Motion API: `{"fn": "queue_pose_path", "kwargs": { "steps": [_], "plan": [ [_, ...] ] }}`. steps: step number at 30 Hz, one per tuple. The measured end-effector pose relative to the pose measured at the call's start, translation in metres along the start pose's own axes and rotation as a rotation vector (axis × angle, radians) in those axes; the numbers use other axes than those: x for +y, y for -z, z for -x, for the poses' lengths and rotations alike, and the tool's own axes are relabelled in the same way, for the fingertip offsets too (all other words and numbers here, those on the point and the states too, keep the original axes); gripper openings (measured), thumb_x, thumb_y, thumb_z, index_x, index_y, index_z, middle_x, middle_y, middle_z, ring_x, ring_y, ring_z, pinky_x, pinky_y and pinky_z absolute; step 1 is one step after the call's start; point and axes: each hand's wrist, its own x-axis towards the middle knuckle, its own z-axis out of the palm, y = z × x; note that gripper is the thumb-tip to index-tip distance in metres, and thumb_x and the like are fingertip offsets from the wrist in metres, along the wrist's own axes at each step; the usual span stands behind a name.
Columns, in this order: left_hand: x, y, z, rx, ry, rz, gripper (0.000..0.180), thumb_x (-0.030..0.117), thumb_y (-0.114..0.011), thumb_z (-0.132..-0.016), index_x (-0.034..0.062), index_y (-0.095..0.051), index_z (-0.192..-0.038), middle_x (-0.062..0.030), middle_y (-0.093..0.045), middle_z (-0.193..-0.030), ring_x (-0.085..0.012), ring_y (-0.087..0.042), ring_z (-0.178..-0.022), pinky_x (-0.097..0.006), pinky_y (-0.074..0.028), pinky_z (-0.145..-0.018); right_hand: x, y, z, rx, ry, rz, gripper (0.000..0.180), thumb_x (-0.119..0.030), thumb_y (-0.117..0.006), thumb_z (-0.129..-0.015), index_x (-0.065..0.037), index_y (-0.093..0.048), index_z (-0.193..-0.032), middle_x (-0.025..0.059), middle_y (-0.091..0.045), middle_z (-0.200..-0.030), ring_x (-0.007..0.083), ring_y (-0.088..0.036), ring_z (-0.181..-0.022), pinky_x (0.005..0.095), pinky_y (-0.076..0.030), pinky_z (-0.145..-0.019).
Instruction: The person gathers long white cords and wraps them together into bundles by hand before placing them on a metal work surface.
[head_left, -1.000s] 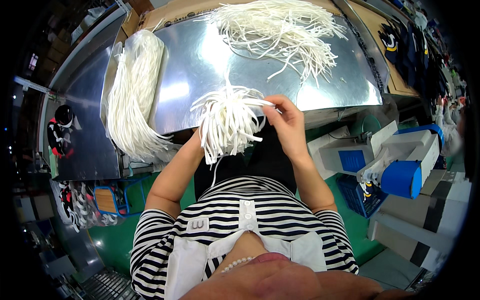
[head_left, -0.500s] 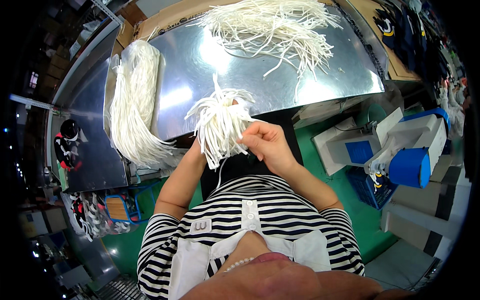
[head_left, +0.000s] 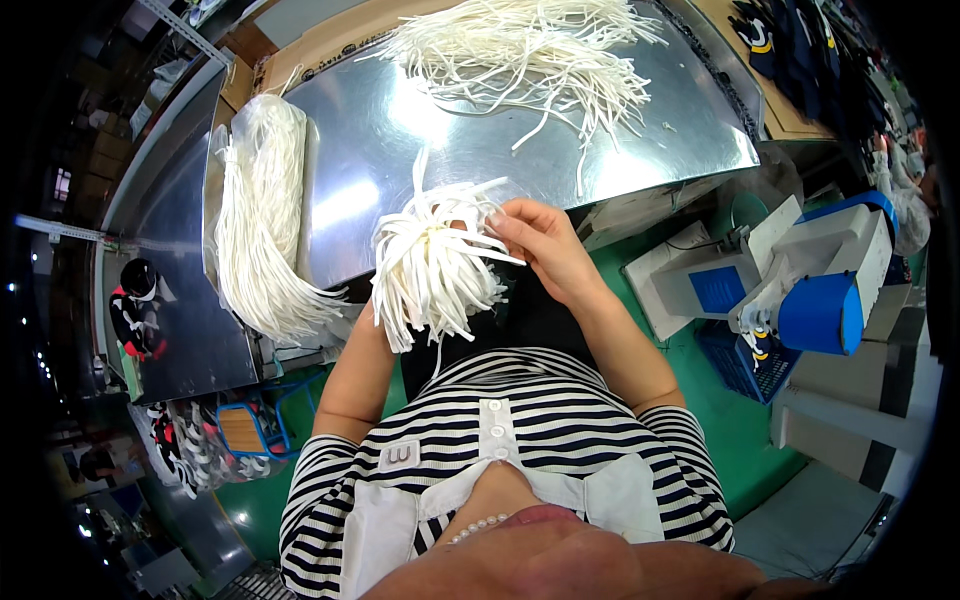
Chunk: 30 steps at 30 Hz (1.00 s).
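Note:
A drooping bunch of white cords [head_left: 435, 265] hangs in front of me, just off the table's near edge. My left hand [head_left: 459, 226] holds it from beneath; the cords cover nearly all of that hand, with only a bit of finger showing among them. At the bunch's right side my right hand [head_left: 543, 240] is closed, thumb and fingertips pinched on a cord end. One loose cord end dangles below the bunch toward my lap.
A large loose pile of white cords [head_left: 520, 60] lies at the far side of the metal table [head_left: 450, 150]. To the left, a long bundle of cords [head_left: 262, 220] in clear plastic hangs over the near edge. A machine with a blue part [head_left: 820, 312] and a blue crate [head_left: 745, 362] stand at right.
My right hand has moved up along the bunch's right side and now pinches higher. Cords on that side are lifted outward, and the bunch looks spread wider.

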Motion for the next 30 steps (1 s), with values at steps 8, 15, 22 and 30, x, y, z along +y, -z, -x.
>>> {"fn": "queue_pose_path", "kwargs": {
  "steps": [8, 15, 22, 30],
  "plan": [
    [-0.007, 0.01, 0.0, 0.08, -0.001, 0.402, 0.023, 0.018, -0.054, -0.092, -0.0019, -0.055, -0.103, -0.0133, -0.063, -0.086, -0.0229, -0.063, -0.074, -0.037, -0.054, -0.065, 0.003, 0.007, 0.01, -0.175, 0.036, -0.666, 0.011, -0.013, -0.056, -0.095, -0.002, -0.057, -0.096, 0.0061, -0.06, -0.096, 0.0085, -0.048, -0.073, 0.0193, -0.036, -0.055],
    [-0.018, 0.045, -0.012, -0.316, -0.163, -0.028, 0.027, 0.016, -0.056, -0.092, 0.0052, -0.053, -0.117, -0.0075, -0.06, -0.107, -0.0177, -0.059, -0.094, -0.028, -0.051, -0.082, 0.0, -0.012, 0.035, -0.102, 0.058, -0.244, 0.015, -0.012, -0.054, -0.096, 0.001, -0.059, -0.101, 0.0035, -0.056, -0.068, 0.0057, -0.043, -0.053, 0.0185, -0.032, -0.047],
    [-0.034, 0.039, 0.002, -0.095, 0.077, 0.239, 0.031, 0.017, -0.051, -0.095, -0.0002, -0.049, -0.12, -0.0114, -0.058, -0.105, -0.0197, -0.058, -0.092, -0.033, -0.051, -0.082, 0.003, -0.015, 0.026, -0.128, 0.076, -0.139, 0.029, -0.02, -0.051, -0.097, 0.003, -0.055, -0.115, 0.0054, -0.057, -0.074, 0.0074, -0.043, -0.051, 0.0185, -0.032, -0.047],
    [0.009, -0.013, 0.016, -0.032, 0.147, -0.164, 0.029, 0.019, -0.055, -0.093, -0.0021, -0.052, -0.113, -0.0125, -0.059, -0.094, -0.0216, -0.06, -0.079, -0.036, -0.055, -0.072, 0.007, 0.006, -0.003, -0.159, -0.02, -0.318, 0.018, -0.013, -0.059, -0.093, -0.001, -0.06, -0.107, 0.0025, -0.062, -0.087, 0.0069, -0.053, -0.072, 0.0208, -0.041, -0.06]
  ]
}}
